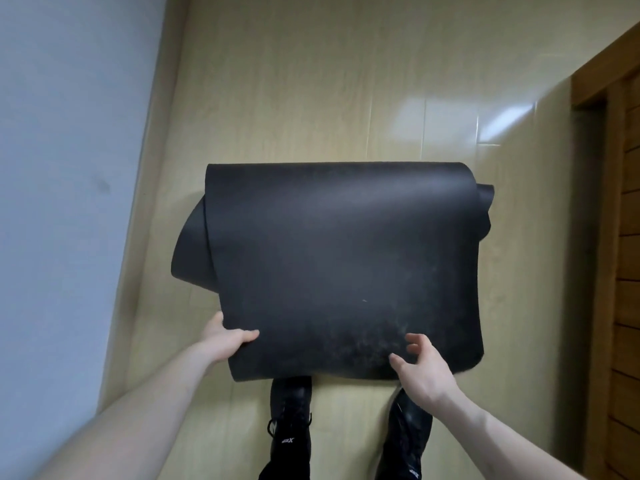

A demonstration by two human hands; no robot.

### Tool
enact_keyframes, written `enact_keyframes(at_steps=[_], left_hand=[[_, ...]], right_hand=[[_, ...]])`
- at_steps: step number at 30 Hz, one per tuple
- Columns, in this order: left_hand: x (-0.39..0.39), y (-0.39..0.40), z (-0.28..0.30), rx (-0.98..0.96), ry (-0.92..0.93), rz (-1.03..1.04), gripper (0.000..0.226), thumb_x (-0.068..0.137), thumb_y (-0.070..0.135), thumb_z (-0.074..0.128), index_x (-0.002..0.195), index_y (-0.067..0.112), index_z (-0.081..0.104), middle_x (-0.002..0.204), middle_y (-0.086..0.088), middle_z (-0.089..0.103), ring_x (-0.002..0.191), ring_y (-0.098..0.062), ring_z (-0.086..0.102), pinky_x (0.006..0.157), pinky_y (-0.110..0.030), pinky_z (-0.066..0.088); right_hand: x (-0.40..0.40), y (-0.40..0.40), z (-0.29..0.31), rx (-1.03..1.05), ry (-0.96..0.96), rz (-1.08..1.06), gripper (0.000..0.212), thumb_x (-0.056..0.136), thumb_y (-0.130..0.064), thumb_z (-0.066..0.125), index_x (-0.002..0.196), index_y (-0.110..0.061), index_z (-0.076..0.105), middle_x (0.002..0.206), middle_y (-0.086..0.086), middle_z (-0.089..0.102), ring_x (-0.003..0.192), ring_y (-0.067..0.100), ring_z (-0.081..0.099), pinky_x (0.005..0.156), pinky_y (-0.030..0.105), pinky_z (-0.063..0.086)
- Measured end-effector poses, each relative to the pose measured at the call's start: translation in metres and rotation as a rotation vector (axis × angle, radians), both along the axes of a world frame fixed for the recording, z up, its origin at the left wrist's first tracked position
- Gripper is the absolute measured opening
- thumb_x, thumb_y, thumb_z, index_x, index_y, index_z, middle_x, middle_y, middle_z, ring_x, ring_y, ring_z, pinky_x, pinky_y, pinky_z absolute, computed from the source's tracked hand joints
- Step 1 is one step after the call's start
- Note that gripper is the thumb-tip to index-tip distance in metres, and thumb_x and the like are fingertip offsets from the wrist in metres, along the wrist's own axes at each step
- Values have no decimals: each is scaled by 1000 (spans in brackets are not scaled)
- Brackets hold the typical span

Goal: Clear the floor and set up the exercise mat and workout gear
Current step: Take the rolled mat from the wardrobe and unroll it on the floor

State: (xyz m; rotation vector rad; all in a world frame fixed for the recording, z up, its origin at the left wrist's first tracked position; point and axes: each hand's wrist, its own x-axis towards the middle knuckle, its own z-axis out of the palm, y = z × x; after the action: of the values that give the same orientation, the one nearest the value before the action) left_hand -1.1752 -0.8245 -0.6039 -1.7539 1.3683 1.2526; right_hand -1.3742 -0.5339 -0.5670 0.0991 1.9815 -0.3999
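Tiled floor (311,81); mat (346,265) roll axis left-right, left hand (225,336) gripping.

The exercise mat (346,258) was matt black, mottled with pale dusty speckles toward its near edge. The floor (311,81) was glossy beige tile. The wall (62,168) was pale blue-grey, the door frame (613,140) warm brown wood. The shoes (289,417) were black with small white lettering.
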Motion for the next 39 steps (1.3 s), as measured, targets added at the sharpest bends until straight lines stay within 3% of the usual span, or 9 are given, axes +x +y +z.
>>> enact_keyframes(at_steps=[9,12,15,20,22,26,31,34,39], left_hand=[[-5,5,36,-114,244,125,39,91,11,74,128,16,61,119,4,68,108,-19,65,96,-34,51],[-33,-1,67,-138,391,227,31,92,12,73,119,22,62,109,10,71,99,-10,68,81,-27,53],[-64,-11,82,-155,494,310,27,95,16,71,121,21,65,111,6,74,98,-16,73,86,-34,58],[-115,-25,101,-131,590,330,21,98,19,67,119,20,68,107,8,77,93,-12,75,80,-30,60],[-129,-30,106,-62,588,352,22,99,21,65,121,20,68,112,3,77,99,-19,75,86,-40,59],[-144,-41,113,76,526,376,22,101,20,61,122,18,67,114,-4,75,90,-23,74,68,-36,56],[-143,-56,113,65,513,365,25,101,15,61,125,13,66,118,-7,74,99,-26,73,82,-41,59],[-138,-63,112,17,533,316,29,95,20,69,124,16,68,116,-2,76,106,-24,73,97,-44,55],[-136,-46,118,118,464,222,31,88,32,75,116,18,74,106,3,78,100,-21,74,81,-37,56]], right_hand=[[18,-17,16,44,-110,-58,56,98,-37,62,146,-16,42,143,5,56,120,24,60,102,35,48],[15,-20,28,49,-170,-203,58,98,-41,61,147,-15,42,124,3,63,107,25,65,95,41,57],[11,-23,35,59,-276,-356,61,99,-51,57,146,-15,44,107,-3,60,105,22,64,85,39,60],[14,-26,43,83,-454,-532,85,90,-75,51,151,-17,40,140,6,54,105,24,65,76,36,59],[17,-27,45,59,-517,-637,91,86,-79,51,155,-20,37,145,10,52,111,29,64,85,40,60],[26,-41,37,-31,-584,-878,86,80,-81,58,144,-23,49,139,10,58,106,30,68,85,41,60],[20,-66,28,-176,-320,-1234,44,91,-41,74,122,-12,64,113,5,74,86,24,73,80,37,60],[2,-71,35,-137,-142,-1077,21,93,-30,72,103,-14,62,104,7,70,72,21,61,68,32,53],[-53,-91,65,-188,3,-824,20,97,-34,68,96,-15,60,88,1,65,73,19,60,70,33,49]])
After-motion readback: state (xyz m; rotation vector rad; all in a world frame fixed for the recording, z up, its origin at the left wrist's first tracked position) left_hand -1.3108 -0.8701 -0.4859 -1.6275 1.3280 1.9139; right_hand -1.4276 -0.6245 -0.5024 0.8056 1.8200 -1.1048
